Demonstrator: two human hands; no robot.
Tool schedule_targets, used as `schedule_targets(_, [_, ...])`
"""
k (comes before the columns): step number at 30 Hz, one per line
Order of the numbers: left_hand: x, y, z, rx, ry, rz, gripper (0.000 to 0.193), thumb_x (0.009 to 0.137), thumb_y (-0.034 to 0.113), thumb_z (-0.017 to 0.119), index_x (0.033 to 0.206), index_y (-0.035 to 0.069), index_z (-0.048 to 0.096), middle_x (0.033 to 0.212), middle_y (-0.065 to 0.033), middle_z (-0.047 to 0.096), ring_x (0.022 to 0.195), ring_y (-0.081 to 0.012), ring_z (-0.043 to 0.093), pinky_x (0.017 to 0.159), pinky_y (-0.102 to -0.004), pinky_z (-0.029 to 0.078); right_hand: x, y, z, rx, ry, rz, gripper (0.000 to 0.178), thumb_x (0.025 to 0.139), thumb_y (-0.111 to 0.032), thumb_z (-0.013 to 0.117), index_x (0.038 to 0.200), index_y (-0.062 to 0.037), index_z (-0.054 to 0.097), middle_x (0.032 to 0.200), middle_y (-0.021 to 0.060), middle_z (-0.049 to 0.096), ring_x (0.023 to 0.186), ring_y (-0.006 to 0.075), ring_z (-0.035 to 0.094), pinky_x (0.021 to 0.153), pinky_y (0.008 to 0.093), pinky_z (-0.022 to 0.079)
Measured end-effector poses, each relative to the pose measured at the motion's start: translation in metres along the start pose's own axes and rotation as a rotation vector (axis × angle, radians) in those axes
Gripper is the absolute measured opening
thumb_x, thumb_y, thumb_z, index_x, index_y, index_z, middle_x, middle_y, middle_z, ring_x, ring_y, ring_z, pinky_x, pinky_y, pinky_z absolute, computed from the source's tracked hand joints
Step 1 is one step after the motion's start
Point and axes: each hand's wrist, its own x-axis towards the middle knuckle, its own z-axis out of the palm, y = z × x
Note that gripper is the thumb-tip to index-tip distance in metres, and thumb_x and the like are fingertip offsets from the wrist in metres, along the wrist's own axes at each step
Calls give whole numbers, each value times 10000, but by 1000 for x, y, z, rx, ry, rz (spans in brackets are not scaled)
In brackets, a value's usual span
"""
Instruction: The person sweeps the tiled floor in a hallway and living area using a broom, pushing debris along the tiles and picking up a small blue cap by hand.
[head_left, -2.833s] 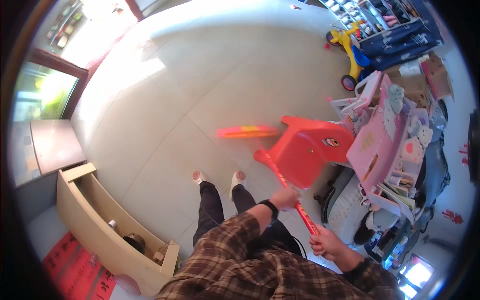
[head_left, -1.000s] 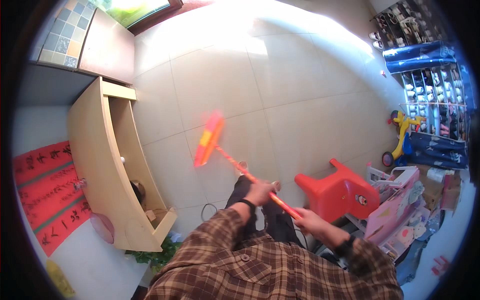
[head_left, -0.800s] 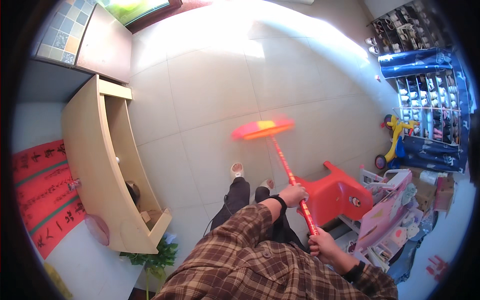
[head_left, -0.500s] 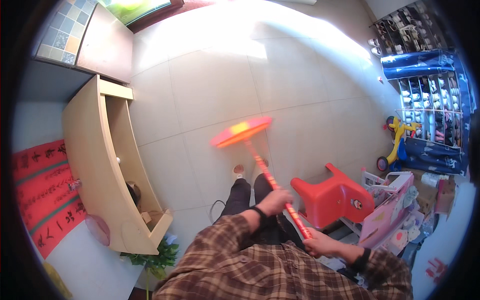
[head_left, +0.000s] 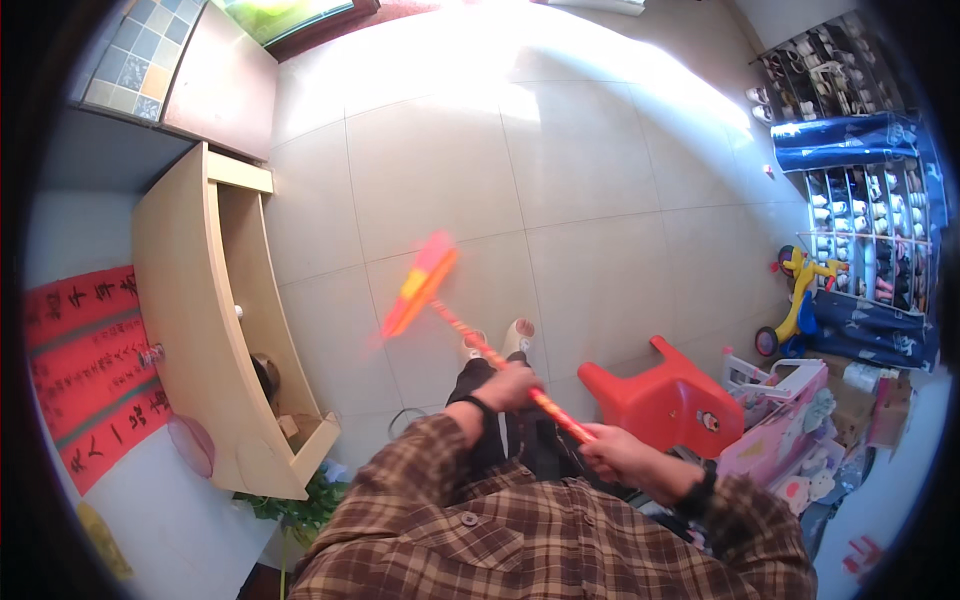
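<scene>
Both of my hands are wrapped round the red-and-yellow handle of a broom (head_left: 562, 414). My left hand (head_left: 508, 387) grips it partway down, with a dark band on the wrist. Nearer my body, my right hand (head_left: 620, 455) closes round its upper end. The broom head (head_left: 418, 287), pink-red, orange and yellow, is blurred by motion and lies ahead-left of my feet, over the tiled floor (head_left: 440, 170). Whether its bristles touch the tiles I cannot tell.
A tan wooden cabinet (head_left: 185, 290) stands along the left, with green leaves (head_left: 310, 497) by its near end. On the right are an overturned red plastic stool (head_left: 665, 405), a pink toy piece (head_left: 770, 430), a yellow-and-blue ride-on toy (head_left: 798, 295) and a shoe rack (head_left: 870, 215).
The broom head has swung left and turned from lying nearly crosswise to a steep slant. Both hands have shifted left with the handle, keeping their grip.
</scene>
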Motion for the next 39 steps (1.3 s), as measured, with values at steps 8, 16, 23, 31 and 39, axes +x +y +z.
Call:
schedule_targets(8, [104, 78, -1, -30, 113, 344, 131, 666, 101, 562, 782, 150, 597, 812, -28, 569, 833, -249, 519, 692, -355, 464, -62, 37, 1, 447, 273, -133, 376, 796, -37, 407, 1161, -90, 332, 599, -14, 376, 448, 63, 332, 392, 183, 266])
schedule_targets(16, [23, 57, -9, -238, 168, 208, 251, 619, 89, 623, 865, 130, 594, 818, -48, 563, 831, -246, 502, 771, -338, 384, -54, 7, 15, -283, 91, -112, 271, 768, -123, 532, 1008, -37, 440, 700, 10, 462, 574, 67, 436, 479, 223, 360])
schedule_targets(23, [-60, -22, 10, -177, 287, -264, 135, 647, 89, 586, 759, 147, 634, 709, -95, 571, 722, -267, 547, 653, -373, 413, 33, -30, 18, -345, -141, 85, 130, 771, -92, 490, 868, -137, 417, 556, -29, 385, 393, 70, 370, 324, 207, 294])
schedule_targets(31, [1, -8, 17, -90, 180, -100, 108, 650, 102, 582, 743, 122, 634, 719, -71, 598, 716, -257, 566, 661, -367, 442, 12, -15, -30, -69, -96, 2, 95, 770, -73, 483, 806, -115, 406, 539, -41, 353, 380, 54, 325, 323, 202, 244])
schedule_targets(39, [135, 124, 7, -163, -41, 311, 133, 679, 100, 559, 790, 155, 605, 796, -14, 587, 807, -229, 533, 673, -348, 443, -99, 36, -47, 238, 375, -122, 211, 775, -19, 429, 955, -120, 388, 602, 8, 371, 399, 63, 320, 343, 182, 246])
